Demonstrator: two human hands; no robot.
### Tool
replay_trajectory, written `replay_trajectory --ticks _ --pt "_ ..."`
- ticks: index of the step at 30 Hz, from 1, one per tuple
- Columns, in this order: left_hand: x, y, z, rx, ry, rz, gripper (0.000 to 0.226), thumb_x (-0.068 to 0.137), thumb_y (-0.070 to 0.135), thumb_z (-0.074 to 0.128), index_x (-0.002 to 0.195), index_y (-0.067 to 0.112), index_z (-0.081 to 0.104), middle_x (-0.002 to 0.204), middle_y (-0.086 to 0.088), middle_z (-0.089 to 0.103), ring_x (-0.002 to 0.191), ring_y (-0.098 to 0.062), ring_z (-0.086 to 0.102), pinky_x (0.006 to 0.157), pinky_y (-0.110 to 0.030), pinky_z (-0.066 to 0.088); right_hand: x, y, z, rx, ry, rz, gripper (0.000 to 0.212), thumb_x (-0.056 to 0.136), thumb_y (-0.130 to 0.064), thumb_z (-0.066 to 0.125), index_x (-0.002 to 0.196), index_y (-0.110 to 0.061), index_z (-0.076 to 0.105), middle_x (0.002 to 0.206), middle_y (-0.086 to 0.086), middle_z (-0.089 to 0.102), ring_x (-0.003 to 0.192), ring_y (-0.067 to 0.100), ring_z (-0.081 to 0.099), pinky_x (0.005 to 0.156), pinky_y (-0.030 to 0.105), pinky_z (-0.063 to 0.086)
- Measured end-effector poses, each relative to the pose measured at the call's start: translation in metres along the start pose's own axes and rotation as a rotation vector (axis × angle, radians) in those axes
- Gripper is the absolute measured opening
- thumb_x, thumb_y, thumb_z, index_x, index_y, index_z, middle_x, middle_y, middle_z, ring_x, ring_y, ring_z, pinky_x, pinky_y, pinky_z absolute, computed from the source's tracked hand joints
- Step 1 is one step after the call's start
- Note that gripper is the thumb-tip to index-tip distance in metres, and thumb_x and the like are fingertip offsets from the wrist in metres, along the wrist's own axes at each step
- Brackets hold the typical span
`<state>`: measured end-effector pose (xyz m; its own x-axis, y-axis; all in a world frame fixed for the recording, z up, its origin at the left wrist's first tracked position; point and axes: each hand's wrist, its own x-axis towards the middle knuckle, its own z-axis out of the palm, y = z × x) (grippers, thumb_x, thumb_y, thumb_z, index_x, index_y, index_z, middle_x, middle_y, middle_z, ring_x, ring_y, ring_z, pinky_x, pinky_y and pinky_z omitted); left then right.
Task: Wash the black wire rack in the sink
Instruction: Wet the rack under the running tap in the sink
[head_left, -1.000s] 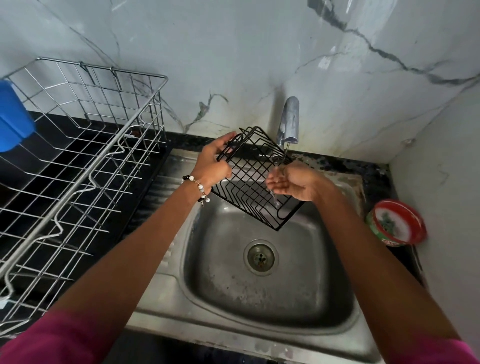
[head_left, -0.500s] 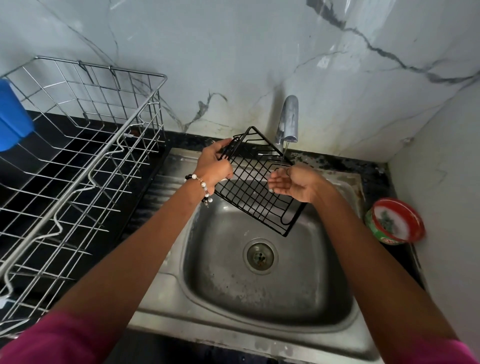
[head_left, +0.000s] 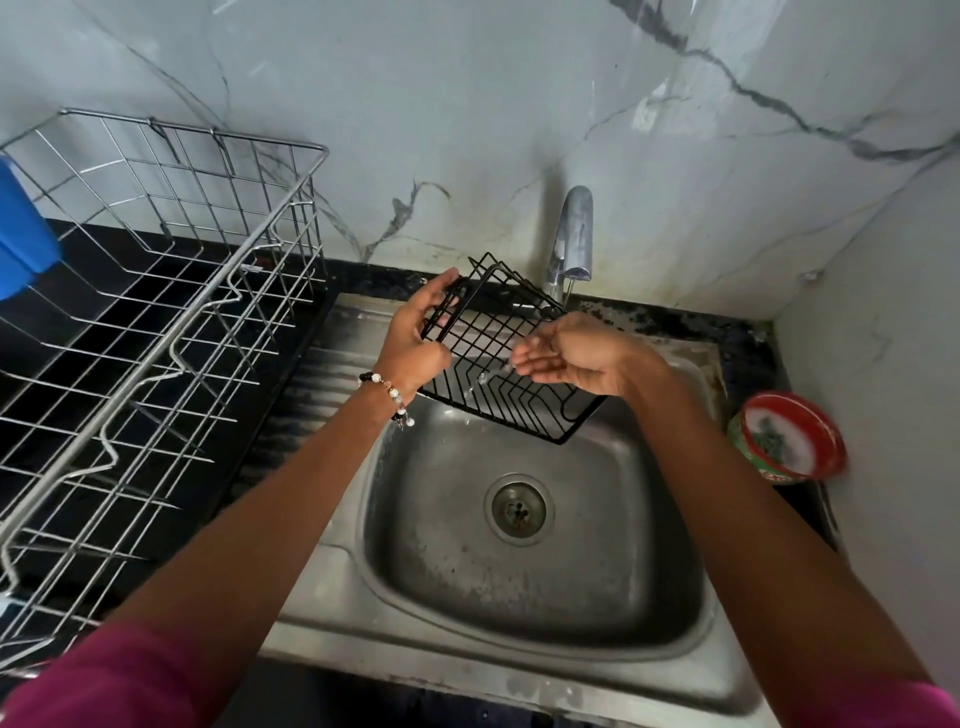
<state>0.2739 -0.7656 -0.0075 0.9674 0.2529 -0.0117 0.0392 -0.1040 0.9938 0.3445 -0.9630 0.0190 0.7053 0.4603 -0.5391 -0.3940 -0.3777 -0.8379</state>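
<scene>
Stainless sink (head_left: 332, 582) under marble wall: black wire rack (head_left: 511, 374) being rinsed, tilted over the basin.
Left hand (head_left: 418, 338) is gripping its rim for drainage; right hand (head_left: 566, 356), cupped and holding nothing, is catching tap (head_left: 571, 239) water.

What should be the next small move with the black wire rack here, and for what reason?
Probably rub the open right hand across the black wire rack's wires. The left hand grips its upper corner and holds it tilted above the sink; water from the tap splashes on the rack beside the right palm.
</scene>
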Motion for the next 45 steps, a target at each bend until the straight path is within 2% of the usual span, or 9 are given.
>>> replay_trajectory --ticks 3,14,20,25,30,34,37,40,45 --pt "-0.001 -0.001 0.0 -0.129 0.0 0.003 0.098 0.062 -0.033 0.046 0.137 0.03 0.049 0.129 0.001 0.054 0.1 -0.003 0.06 0.05 -0.019 0.047 0.002 0.002 -0.001 -0.039 0.06 0.024 0.03 0.096 0.003 0.039 0.119 0.014 0.055 0.116 0.023 0.065 0.108 0.031 0.064 0.098 0.043 0.05" --pt "0.01 -0.029 0.014 -0.355 0.004 -0.144 0.098 0.063 -0.038 0.034 0.143 0.018 0.041 0.117 0.001 0.059 0.099 -0.017 0.054 0.047 -0.016 0.045 -0.008 0.0 -0.018 0.311 -0.063 -0.06 0.03 0.099 0.002 0.037 0.118 0.005 0.06 0.115 0.02 0.067 0.107 0.029 0.066 0.096 0.039 0.051" --pt "0.012 -0.03 0.027 -0.365 -0.028 -0.159 0.099 0.064 -0.038 0.035 0.143 0.022 0.041 0.119 0.005 0.059 0.105 -0.02 0.053 0.046 -0.016 0.044 -0.004 0.002 -0.025 -0.127 0.205 0.047 0.023 0.095 0.002 0.042 0.102 0.007 0.063 0.118 0.026 0.063 0.094 0.024 0.064 0.082 0.034 0.052" --pt "0.013 -0.031 0.034 -0.375 -0.034 -0.176 0.097 0.065 -0.038 0.035 0.143 0.02 0.041 0.116 0.007 0.059 0.102 -0.018 0.053 0.042 -0.016 0.043 -0.015 -0.006 -0.021 0.169 -0.061 -0.038 0.032 0.098 0.005 0.035 0.118 0.005 0.06 0.114 0.021 0.067 0.107 0.029 0.066 0.094 0.037 0.052" --pt "0.012 -0.029 0.034 -0.398 0.016 -0.22 0.094 0.065 -0.038 0.037 0.14 0.019 0.046 0.109 0.007 0.059 0.101 -0.021 0.052 0.046 -0.016 0.044 -0.005 0.008 -0.028 -0.039 0.23 0.078 0.024 0.096 0.002 0.04 0.102 0.007 0.063 0.111 0.021 0.066 0.098 0.028 0.065 0.095 0.043 0.051" --pt "0.013 -0.021 0.031 -0.371 0.061 -0.287 0.086 0.068 -0.036 0.04 0.135 0.017 0.052 0.121 -0.005 0.055 0.088 -0.025 0.052 0.043 -0.016 0.044 -0.013 -0.001 -0.025 0.23 0.04 -0.027 0.033 0.095 0.009 0.035 0.115 0.006 0.061 0.111 0.02 0.068 0.105 0.03 0.066 0.096 0.04 0.05" --pt "0.012 -0.013 0.028 -0.302 0.083 -0.375 0.082 0.072 -0.031 0.041 0.138 0.017 0.05 0.083 -0.006 0.052 0.066 -0.019 0.047 0.045 -0.017 0.047 -0.009 -0.001 -0.024 0.116 0.089 -0.002 0.031 0.095 0.007 0.036 0.111 0.005 0.063 0.11 0.02 0.069 0.103 0.029 0.067 0.092 0.039 0.052" --pt "0.009 -0.001 0.022 -0.2 0.083 -0.49 0.075 0.076 -0.023 0.045 0.134 0.023 0.053 0.074 -0.001 0.051 0.052 -0.011 0.042 0.066 -0.024 0.052 -0.003 0.003 -0.024 0.029 0.215 0.08 0.029 0.096 0.003 0.038 0.11 0.007 0.063 0.111 0.021 0.068 0.103 0.03 0.066 0.087 0.038 0.053" --pt "0.012 0.017 0.021 -0.032 0.076 -0.523 0.058 0.07 -0.023 0.049 0.109 0.017 0.063 0.062 -0.007 0.051 0.052 -0.015 0.044 0.05 -0.024 0.035 -0.012 -0.012 -0.013 0.352 -0.038 -0.047 0.035 0.097 0.006 0.03 0.116 0.006 0.06 0.112 0.022 0.068 0.107 0.031 0.066 0.095 0.041 0.052"
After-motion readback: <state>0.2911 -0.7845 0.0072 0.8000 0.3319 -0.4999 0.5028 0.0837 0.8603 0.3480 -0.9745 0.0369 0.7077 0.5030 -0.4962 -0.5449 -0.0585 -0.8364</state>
